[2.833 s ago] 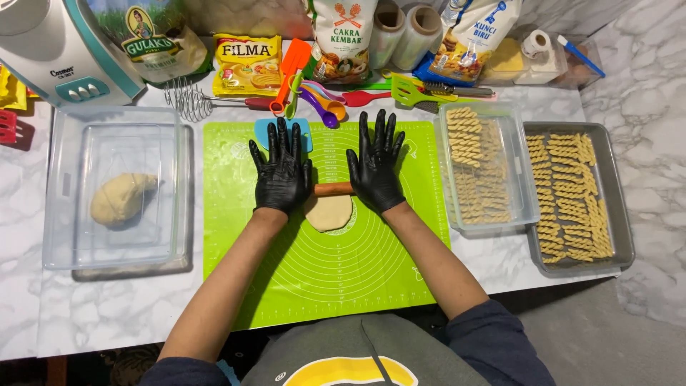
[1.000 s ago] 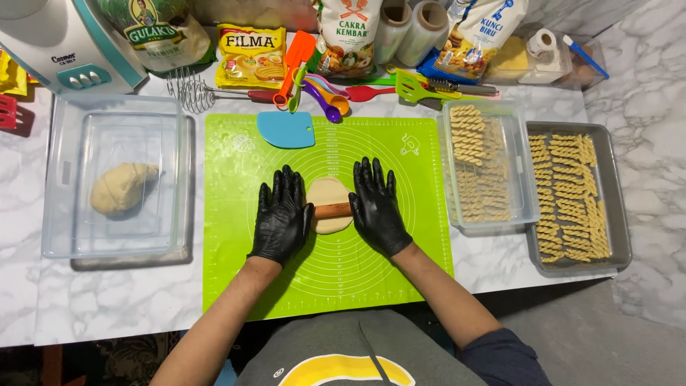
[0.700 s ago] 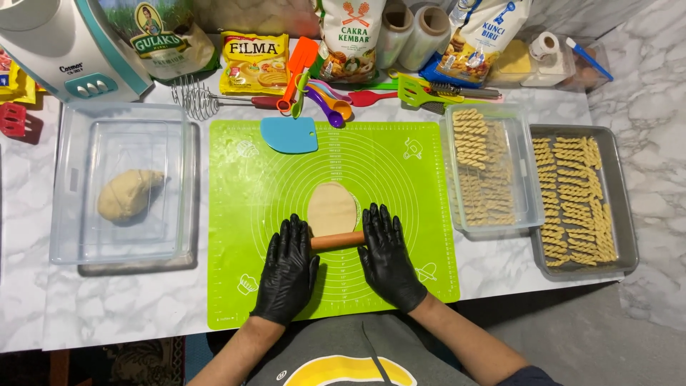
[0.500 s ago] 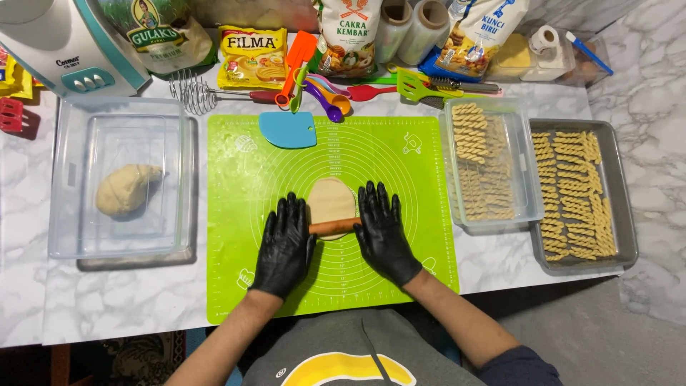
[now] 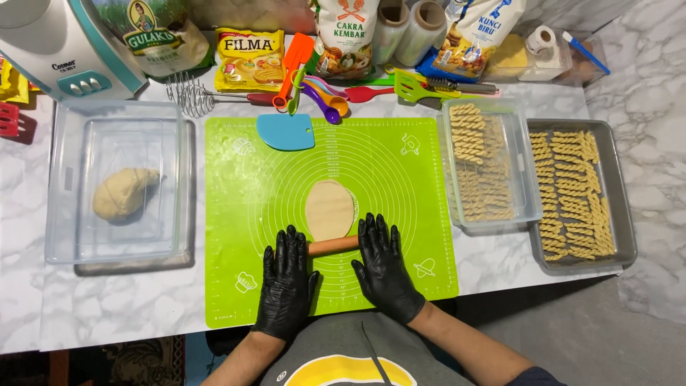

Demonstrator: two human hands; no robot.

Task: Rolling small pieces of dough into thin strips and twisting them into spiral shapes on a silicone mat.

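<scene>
Both hands wear black gloves and lie flat on a thin wooden rolling pin that sits across the near end of a flattened oval of pale dough. My left hand presses the pin's left end and my right hand its right end, fingers spread. The dough rests on a green silicone mat with printed rings.
A clear tub with a lump of dough stands left. Right of the mat are a clear tub and a metal tray, both holding twisted dough sticks. A blue scraper, whisk, spoons, spatulas and food packets line the back.
The hands rolled the pin from the dough's far side toward me, back up a little, and now down to the dough's near edge. The dough has become longer and flatter.
</scene>
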